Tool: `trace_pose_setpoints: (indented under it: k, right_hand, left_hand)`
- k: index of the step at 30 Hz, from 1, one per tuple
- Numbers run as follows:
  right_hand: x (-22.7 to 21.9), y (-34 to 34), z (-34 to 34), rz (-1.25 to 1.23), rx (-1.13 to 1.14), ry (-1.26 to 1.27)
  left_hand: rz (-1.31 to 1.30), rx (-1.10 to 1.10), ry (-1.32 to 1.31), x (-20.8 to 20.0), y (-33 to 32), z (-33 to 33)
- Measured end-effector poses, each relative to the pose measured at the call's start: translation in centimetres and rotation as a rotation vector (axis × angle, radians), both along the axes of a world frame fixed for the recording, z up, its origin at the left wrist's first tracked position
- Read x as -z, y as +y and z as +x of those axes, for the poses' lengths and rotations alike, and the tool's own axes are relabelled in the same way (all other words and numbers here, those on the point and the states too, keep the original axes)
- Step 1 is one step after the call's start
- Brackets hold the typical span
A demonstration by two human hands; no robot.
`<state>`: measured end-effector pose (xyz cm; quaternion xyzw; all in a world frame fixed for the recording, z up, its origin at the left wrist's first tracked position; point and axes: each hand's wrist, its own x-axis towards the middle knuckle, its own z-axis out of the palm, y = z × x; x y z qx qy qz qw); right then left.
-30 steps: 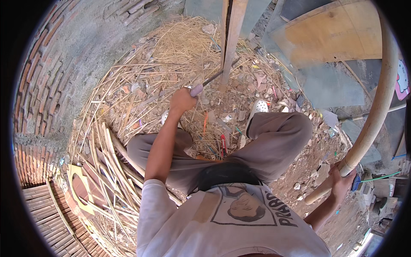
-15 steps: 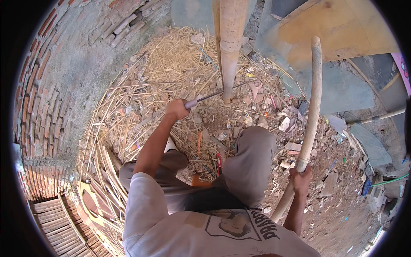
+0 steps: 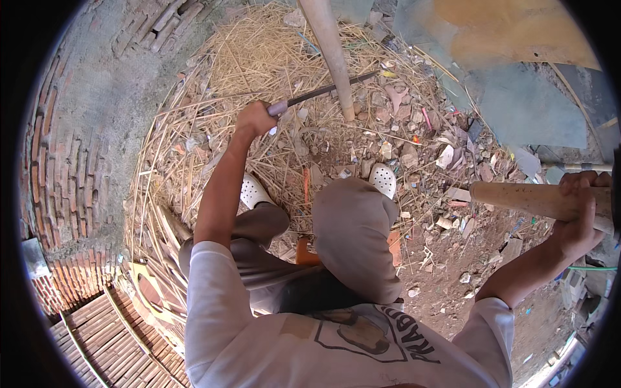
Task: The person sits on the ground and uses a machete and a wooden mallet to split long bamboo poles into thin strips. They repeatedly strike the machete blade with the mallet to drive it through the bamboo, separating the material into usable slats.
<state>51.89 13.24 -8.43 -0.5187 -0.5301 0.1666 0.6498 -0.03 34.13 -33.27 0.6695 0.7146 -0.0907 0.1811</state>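
My left hand point(image 3: 254, 120) is closed around the purple-grey handle of a long knife with a dark blade point(image 3: 310, 96). The blade points right and crosses a pale upright bamboo pole point(image 3: 333, 58) near its lower end; whether they touch, I cannot tell. Out at the far right, my right hand point(image 3: 579, 200) is wrapped round a thick pale wooden stick point(image 3: 517, 196). That stick lies about level, its blunt end toward the middle and its other end lost at the picture's dark rim.
Dry straw point(image 3: 259, 58) and rubble cover the ground ahead. A brick wall point(image 3: 58, 174) runs along the left, with a bamboo slat surface point(image 3: 123, 336) below it. Grey and tan sheets point(image 3: 524, 123) lie at the far right. My white clogs point(image 3: 383, 180) stand among debris.
My right hand has swung up and outward, turning the stick from steep to level. My left hand and the knife have shifted slightly up and left; the bamboo pole now leans in view.
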Motion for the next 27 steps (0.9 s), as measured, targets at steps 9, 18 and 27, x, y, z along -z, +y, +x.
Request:
trace_pose_setpoints:
  k: [9,18,27]
  right_hand:
    - [34.8,-5.7,-5.2,-1.264,-0.295,-0.157]
    - [-1.4,3.4,-2.0,-0.204,-0.152,0.081]
    - [42.9,-8.8,-6.5,-1.462,-0.277,-0.160]
  left_hand:
    - [0.001,0.079,0.051,1.4,-0.6,0.2]
    - [-0.042,-0.006,0.029,-0.7,-1.6,1.1]
    - [-0.001,0.131,0.089,-0.6,0.5,2.8]
